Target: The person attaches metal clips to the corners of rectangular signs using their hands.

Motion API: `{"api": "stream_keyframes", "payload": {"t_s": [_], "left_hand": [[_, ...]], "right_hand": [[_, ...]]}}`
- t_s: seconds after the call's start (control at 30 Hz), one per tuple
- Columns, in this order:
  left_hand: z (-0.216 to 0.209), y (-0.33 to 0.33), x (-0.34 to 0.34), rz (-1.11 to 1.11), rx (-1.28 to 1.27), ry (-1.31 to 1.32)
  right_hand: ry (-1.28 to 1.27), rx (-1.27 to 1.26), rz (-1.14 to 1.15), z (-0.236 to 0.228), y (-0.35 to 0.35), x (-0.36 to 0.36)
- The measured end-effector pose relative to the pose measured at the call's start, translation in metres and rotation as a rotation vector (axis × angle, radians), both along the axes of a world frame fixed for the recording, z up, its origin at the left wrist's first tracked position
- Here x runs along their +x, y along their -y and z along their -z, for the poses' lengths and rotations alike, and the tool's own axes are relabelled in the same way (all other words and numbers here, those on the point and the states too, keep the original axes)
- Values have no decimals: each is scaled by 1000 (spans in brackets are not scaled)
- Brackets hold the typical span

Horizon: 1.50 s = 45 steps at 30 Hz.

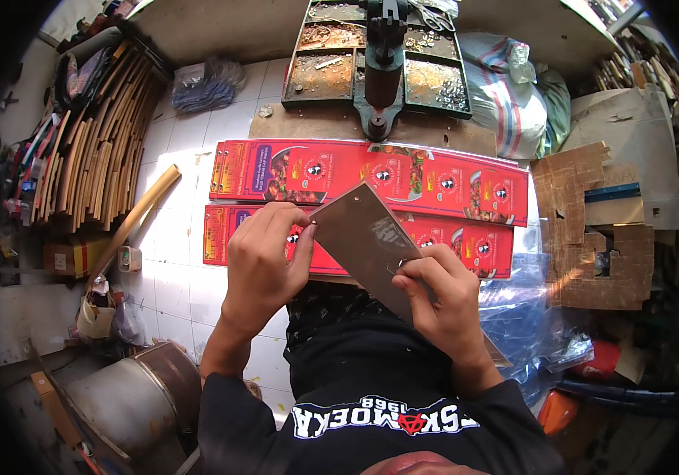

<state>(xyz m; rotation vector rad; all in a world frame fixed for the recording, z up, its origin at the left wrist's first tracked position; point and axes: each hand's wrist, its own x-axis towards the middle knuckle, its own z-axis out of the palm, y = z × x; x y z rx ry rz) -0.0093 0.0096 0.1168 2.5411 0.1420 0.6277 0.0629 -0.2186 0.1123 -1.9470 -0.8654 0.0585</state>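
Note:
A long grey-brown flat panel [362, 237] slants in front of me, with small holes near its far end. My left hand [264, 257] is closed in a pinch at the panel's left corner. On the panel's right side, my right hand [440, 289] is curled, with thumb and forefinger close together. A small shiny metal piece [399, 266] shows at those fingertips; its exact shape is hard to make out. Under the panel lie two long red printed strips with food pictures, the far strip [339, 170] and the near strip [466, 237], the latter partly covered by my hands.
A green hand press [383, 79] stands beyond the strips, before a divided tray [320, 75] of small metal parts. Stacked brown boards [106, 142] lean at left. White sacks [506, 99], cardboard [616, 269] and clear plastic sheets [517, 305] lie at right.

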Motion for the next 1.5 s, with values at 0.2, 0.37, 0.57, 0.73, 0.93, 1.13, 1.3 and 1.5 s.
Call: {"api": "stream_keyframes", "payload": {"t_s": [0.2,0.37,0.57,0.73,0.93,1.13,1.3,1.5], "left_hand": [[-4,1,3,-29,-101,-63],[-3,2,3,-92,-153,-80],[-2,0,6,-54,-172,-84],[-5,-5,7,2,-190,-81],[-6,-10,9,63,-16,-55],[-6,-12,8,94,87,-82],[-4,-12,9,123,137,-16],[3,-13,8,123,152,15]], "right_hand": [[16,6,8,0,0,1],[-28,-7,7,0,-1,-2],[9,4,9,5,-2,1],[0,5,7,4,-4,0],[-26,-7,-1,3,-6,-1],[-72,-10,-20,0,-5,0],[-29,18,-18,1,-5,0],[-36,22,-26,0,-3,0]]}}
